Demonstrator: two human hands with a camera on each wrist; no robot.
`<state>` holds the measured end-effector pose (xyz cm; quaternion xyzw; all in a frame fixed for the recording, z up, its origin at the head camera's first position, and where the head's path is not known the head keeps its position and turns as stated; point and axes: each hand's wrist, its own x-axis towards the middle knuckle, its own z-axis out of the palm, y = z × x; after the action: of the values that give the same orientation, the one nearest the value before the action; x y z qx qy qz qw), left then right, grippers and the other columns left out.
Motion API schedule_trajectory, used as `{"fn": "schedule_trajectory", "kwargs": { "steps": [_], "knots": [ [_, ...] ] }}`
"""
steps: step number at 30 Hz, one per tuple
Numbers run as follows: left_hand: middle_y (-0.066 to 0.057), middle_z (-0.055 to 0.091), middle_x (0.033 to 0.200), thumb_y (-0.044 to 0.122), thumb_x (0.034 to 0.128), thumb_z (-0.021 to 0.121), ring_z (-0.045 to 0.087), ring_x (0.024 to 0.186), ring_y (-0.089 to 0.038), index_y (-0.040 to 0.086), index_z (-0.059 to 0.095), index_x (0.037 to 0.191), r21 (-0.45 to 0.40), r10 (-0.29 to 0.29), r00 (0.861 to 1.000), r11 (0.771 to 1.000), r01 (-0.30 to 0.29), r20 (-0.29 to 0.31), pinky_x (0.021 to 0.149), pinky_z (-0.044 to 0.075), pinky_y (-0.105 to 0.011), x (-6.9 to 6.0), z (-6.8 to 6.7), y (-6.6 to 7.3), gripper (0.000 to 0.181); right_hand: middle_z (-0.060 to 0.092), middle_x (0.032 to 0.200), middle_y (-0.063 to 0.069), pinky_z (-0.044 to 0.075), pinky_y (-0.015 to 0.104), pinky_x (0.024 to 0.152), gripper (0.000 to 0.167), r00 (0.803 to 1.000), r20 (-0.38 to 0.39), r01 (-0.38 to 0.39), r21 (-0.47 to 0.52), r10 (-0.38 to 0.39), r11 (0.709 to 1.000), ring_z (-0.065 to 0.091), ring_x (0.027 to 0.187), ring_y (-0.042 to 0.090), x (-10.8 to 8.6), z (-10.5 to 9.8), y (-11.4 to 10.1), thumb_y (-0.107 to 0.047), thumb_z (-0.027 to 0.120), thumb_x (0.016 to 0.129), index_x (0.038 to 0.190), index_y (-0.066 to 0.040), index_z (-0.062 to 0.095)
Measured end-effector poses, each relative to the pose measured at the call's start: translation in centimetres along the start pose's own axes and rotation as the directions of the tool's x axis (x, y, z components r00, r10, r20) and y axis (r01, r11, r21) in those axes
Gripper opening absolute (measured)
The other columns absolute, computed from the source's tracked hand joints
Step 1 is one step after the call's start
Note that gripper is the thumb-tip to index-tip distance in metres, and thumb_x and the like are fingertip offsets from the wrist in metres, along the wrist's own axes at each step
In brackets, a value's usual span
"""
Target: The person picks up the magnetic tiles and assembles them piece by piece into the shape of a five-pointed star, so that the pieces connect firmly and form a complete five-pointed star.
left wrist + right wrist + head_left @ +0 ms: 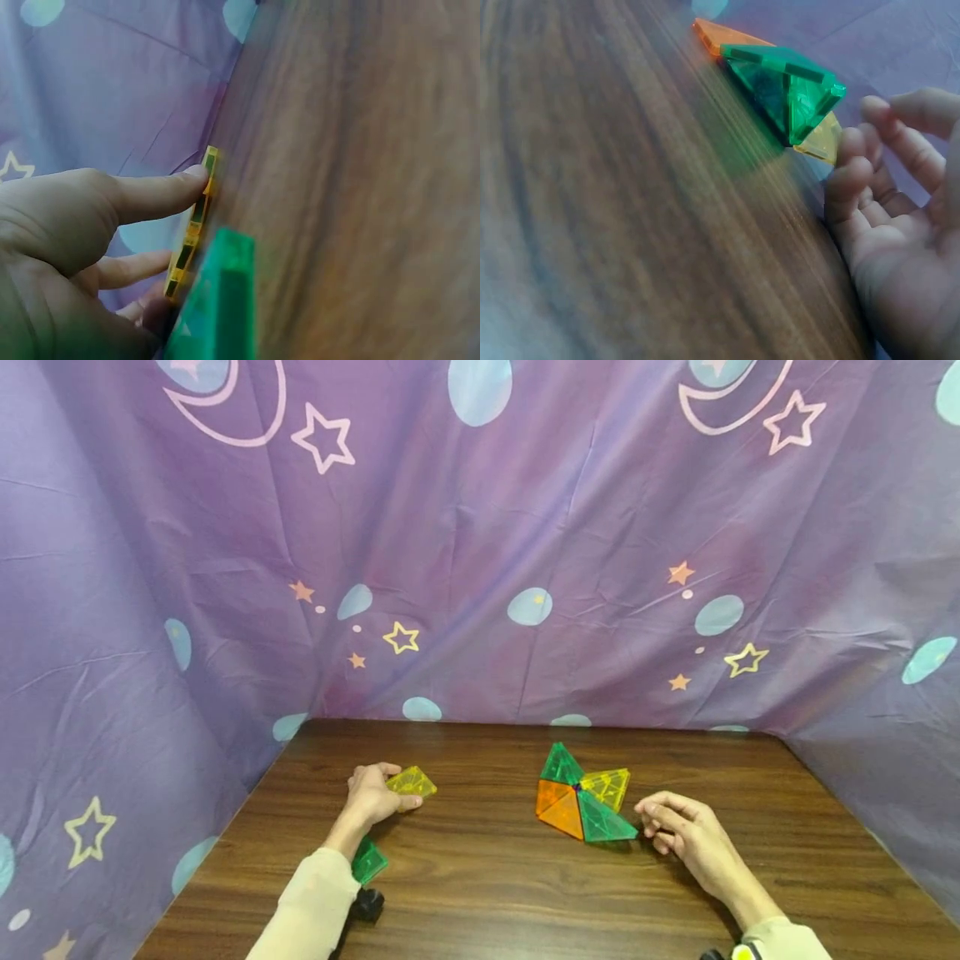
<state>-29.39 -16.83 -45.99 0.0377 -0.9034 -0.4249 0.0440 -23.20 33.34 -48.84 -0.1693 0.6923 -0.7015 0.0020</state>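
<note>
My left hand (pixel 371 795) holds a translucent yellow magnetic tile (pixel 411 782) on the left of the table, thumb and fingers at its edges; in the left wrist view the yellow tile (pixel 187 244) appears edge-on. By that wrist lies a green tile (pixel 367 862), partly covered by the arm. Right of centre stands a fan-like cluster of tiles: two orange ones (pixel 564 817), green pieces (pixel 603 823) and a yellow piece (pixel 609 787). Just right of the cluster's green tip is my right hand (pixel 688 837), fingers loosely bent, holding nothing and apart from the green piece (pixel 780 64).
A dark wood-grain table (pixel 480 893) lies beneath everything. Purple cloth (pixel 480 543) with stars and moons hangs behind and at both sides, meeting the table's back edge. A black device (pixel 367 905) sits at the left wrist.
</note>
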Motion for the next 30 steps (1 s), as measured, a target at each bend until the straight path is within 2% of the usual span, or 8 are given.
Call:
{"fn": "schedule_trajectory", "kwargs": {
  "steps": [4, 7, 11, 15, 19, 23, 28, 30],
  "knots": [
    [-0.024, 0.066, 0.131, 0.013, 0.0761, 0.103, 0.059, 0.118, -0.037, -0.002, 0.074, 0.137, -0.009, 0.028, 1.0, 1.0, -0.028, -0.012, 0.109, 0.049, -0.055, 0.0, 0.8, 0.4, 0.07, 0.072, 0.106, -0.002, 0.048, 0.023, 0.066, 0.025, 0.996, -0.032, 0.082, 0.075, -0.08, 0.994, 0.064, 0.092, 0.009, 0.2, -0.3, -0.6, -0.002, 0.048, 0.117, 0.125, 0.005, 0.071],
    [-0.021, 0.072, 0.125, 0.009, 0.0728, 0.104, 0.065, 0.113, -0.034, -0.001, 0.074, 0.138, -0.047, 0.045, 0.999, 0.998, -0.045, -0.003, 0.107, 0.053, -0.053, 0.0, 1.3, 0.6, 0.072, 0.073, 0.115, -0.001, 0.052, 0.023, 0.072, 0.028, 0.985, -0.084, 0.158, 0.113, -0.149, 0.981, 0.066, 0.099, 0.011, 0.6, -0.4, -1.3, 0.001, 0.046, 0.116, 0.13, 0.004, 0.071],
    [-0.021, 0.075, 0.125, 0.005, 0.0729, 0.104, 0.068, 0.118, -0.035, -0.003, 0.071, 0.142, -0.1, 0.029, 0.999, 0.995, -0.026, 0.032, 0.109, 0.056, -0.052, -0.2, 1.4, 0.7, 0.077, 0.073, 0.126, 0.003, 0.057, 0.025, 0.081, 0.032, 0.969, -0.126, 0.233, 0.163, -0.214, 0.959, 0.069, 0.107, 0.014, 1.5, 0.5, -2.9, 0.003, 0.044, 0.115, 0.139, 0.007, 0.066],
    [-0.022, 0.076, 0.131, 0.002, 0.0736, 0.103, 0.071, 0.124, -0.036, -0.004, 0.071, 0.142, -0.114, 0.004, 0.999, 0.994, 0.0, 0.04, 0.112, 0.056, -0.051, -0.4, 1.2, 1.0, 0.076, 0.073, 0.135, 0.011, 0.06, 0.026, 0.084, 0.037, 0.963, -0.095, 0.265, 0.177, -0.252, 0.948, 0.07, 0.114, 0.017, 3.2, 2.8, -4.6, 0.005, 0.045, 0.114, 0.148, 0.014, 0.056],
    [-0.024, 0.078, 0.13, -0.004, 0.0748, 0.1, 0.075, 0.124, -0.038, -0.006, 0.076, 0.134, -0.127, 0.04, 0.997, 0.991, -0.03, 0.072, 0.107, 0.06, -0.045, -0.4, 1.2, 1.2, 0.064, 0.071, 0.141, 0.013, 0.06, 0.026, 0.088, 0.041, 0.959, -0.01, 0.281, 0.189, -0.284, 0.941, 0.071, 0.119, 0.019, 4.6, 6.0, -5.6, 0.006, 0.046, 0.113, 0.153, 0.014, 0.05],
    [-0.026, 0.078, 0.129, -0.008, 0.0767, 0.097, 0.077, 0.121, -0.039, -0.006, 0.078, 0.128, -0.139, 0.092, 0.987, 0.988, -0.074, 0.134, 0.101, 0.063, -0.041, -0.4, 1.5, 1.1, 0.055, 0.069, 0.145, 0.012, 0.06, 0.027, 0.092, 0.043, 0.962, 0.084, 0.237, 0.226, -0.261, 0.945, 0.069, 0.123, 0.021, 5.4, 9.2, -5.2, 0.004, 0.047, 0.113, 0.156, 0.006, 0.051],
    [-0.021, 0.079, 0.126, -0.007, 0.0782, 0.097, 0.077, 0.118, -0.035, 0.001, 0.081, 0.128, -0.151, 0.144, 0.967, 0.982, -0.113, 0.21, 0.101, 0.064, -0.042, -0.7, 2.0, 1.1, 0.053, 0.062, 0.153, 0.015, 0.059, 0.027, 0.097, 0.048, 0.976, 0.175, 0.076, 0.264, -0.126, 0.961, 0.066, 0.126, 0.019, 5.8, 12.3, -3.4, -0.004, 0.05, 0.116, 0.163, 0.003, 0.043],
    [-0.016, 0.079, 0.123, -0.006, 0.0793, 0.096, 0.075, 0.113, -0.03, 0.004, 0.082, 0.129, -0.145, 0.175, 0.953, 0.979, -0.142, 0.246, 0.1, 0.064, -0.042, -0.7, 2.1, 1.2, 0.053, 0.059, 0.155, 0.017, 0.059, 0.026, 0.097, 0.051, 0.977, 0.196, 0.033, 0.258, -0.085, 0.966, 0.065, 0.126, 0.017, 5.8, 13.0, -2.5, -0.006, 0.051, 0.116, 0.164, 0.005, 0.038]
  ]
}}
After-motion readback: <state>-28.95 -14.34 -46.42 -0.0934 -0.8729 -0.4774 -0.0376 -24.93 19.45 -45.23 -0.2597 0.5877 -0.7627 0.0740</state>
